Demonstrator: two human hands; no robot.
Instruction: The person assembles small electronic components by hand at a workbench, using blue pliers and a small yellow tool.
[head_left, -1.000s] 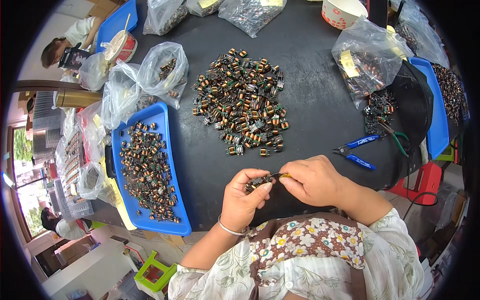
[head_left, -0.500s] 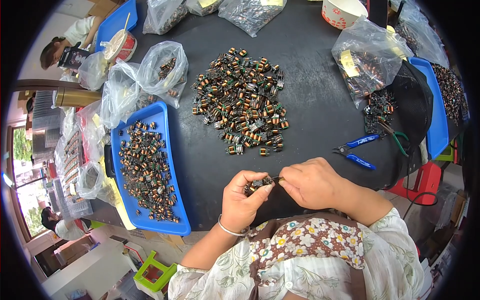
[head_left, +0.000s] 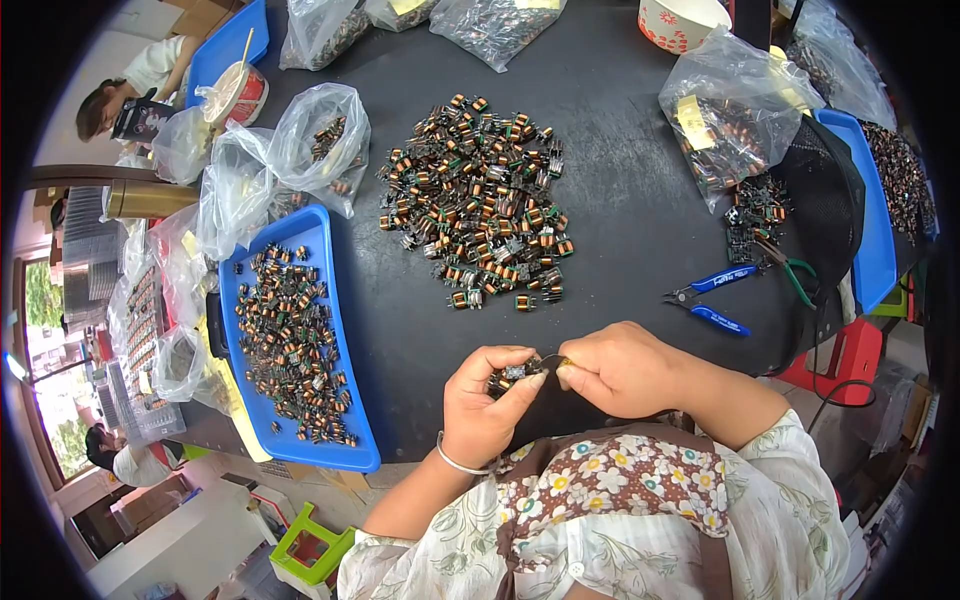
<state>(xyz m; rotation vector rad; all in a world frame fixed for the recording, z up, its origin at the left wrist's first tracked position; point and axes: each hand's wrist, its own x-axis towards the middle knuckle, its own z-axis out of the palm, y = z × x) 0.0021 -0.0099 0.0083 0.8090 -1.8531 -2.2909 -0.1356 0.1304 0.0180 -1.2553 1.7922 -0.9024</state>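
Note:
Low over the near part of the table, my left hand (head_left: 478,405) is closed on a small coil component (head_left: 515,374), dark with metal pins, gripped between thumb and fingers. My right hand (head_left: 625,372) is closed beside it, pinching a thin curved wire-like piece (head_left: 553,359) that reaches across to the component. What else the right fist holds is hidden. Beyond both hands lies a large pile of copper-wound coil components (head_left: 480,195). On the left, more of them fill a blue tray (head_left: 325,456).
Blue-handled cutters (head_left: 722,280) and green-handled pliers (head_left: 797,278) lie to the right, near a black mesh item (head_left: 835,190). Filled plastic bags (head_left: 735,120) and a paper bowl (head_left: 684,22) stand farther off. Another person (head_left: 120,100) sits at far left.
Both hands stay in almost the same place. The component in my left fingers has turned slightly, and the right hand has shifted a little; the view has moved slightly.

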